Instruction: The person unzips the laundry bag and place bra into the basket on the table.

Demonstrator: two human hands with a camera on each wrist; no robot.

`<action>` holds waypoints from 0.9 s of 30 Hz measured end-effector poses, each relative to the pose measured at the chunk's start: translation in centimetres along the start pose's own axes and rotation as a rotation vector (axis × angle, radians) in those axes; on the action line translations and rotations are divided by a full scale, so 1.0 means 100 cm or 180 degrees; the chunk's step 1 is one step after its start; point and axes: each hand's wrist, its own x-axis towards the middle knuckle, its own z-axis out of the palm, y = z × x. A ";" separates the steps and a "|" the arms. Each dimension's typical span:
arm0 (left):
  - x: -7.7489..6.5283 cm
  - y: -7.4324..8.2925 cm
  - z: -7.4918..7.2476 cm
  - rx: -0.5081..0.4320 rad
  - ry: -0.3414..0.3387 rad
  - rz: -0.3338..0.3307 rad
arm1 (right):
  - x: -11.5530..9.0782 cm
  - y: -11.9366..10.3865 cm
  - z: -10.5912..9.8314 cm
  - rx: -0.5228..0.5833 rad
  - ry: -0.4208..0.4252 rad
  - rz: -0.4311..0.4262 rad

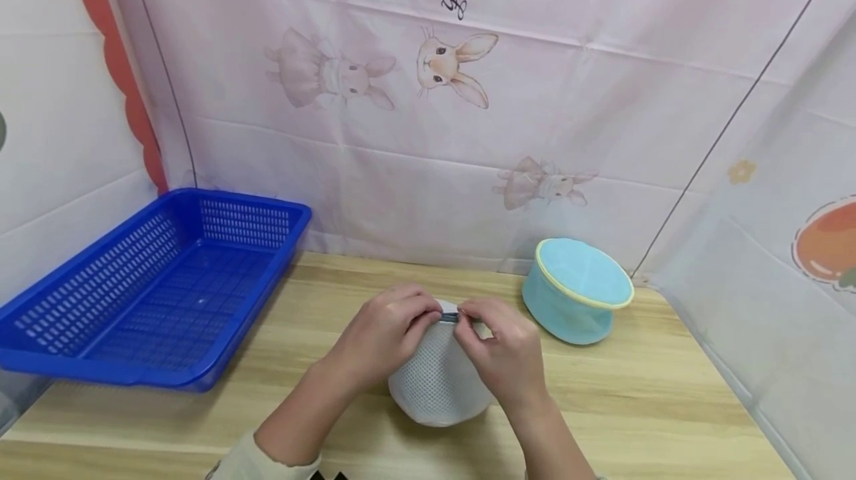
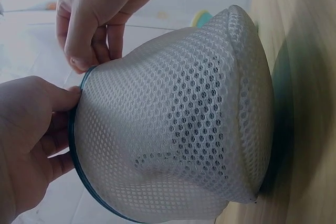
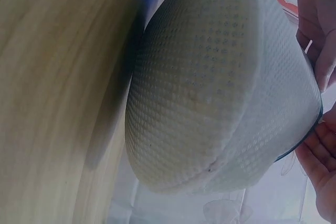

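Observation:
A white mesh laundry bag with a dark teal zipper edge is in front of me, its rounded base close over the table. On the left of that edge, my left hand pinches the rim between thumb and fingers. My right hand pinches the same edge just to the right, the two hands nearly meeting. In the left wrist view the teal band curves round the bag's mouth, and the mesh body bulges out below it. The right wrist view shows the bag's base from underneath.
At the left stands a large blue plastic basket with slotted walls. A light blue round fabric case with yellow piping sits at the back right, tilted. Printed cloth walls enclose the wooden table behind and at both sides.

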 end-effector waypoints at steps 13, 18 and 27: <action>-0.001 -0.002 -0.003 0.0091 -0.0099 -0.0123 | -0.001 0.000 0.000 -0.0056 0.0013 0.0071; -0.001 0.000 -0.001 0.0137 -0.0131 -0.0112 | -0.001 -0.002 0.003 -0.0013 0.0020 0.0002; -0.003 0.004 0.005 0.0152 -0.0180 0.0086 | -0.003 -0.008 0.008 0.0027 -0.0101 -0.0071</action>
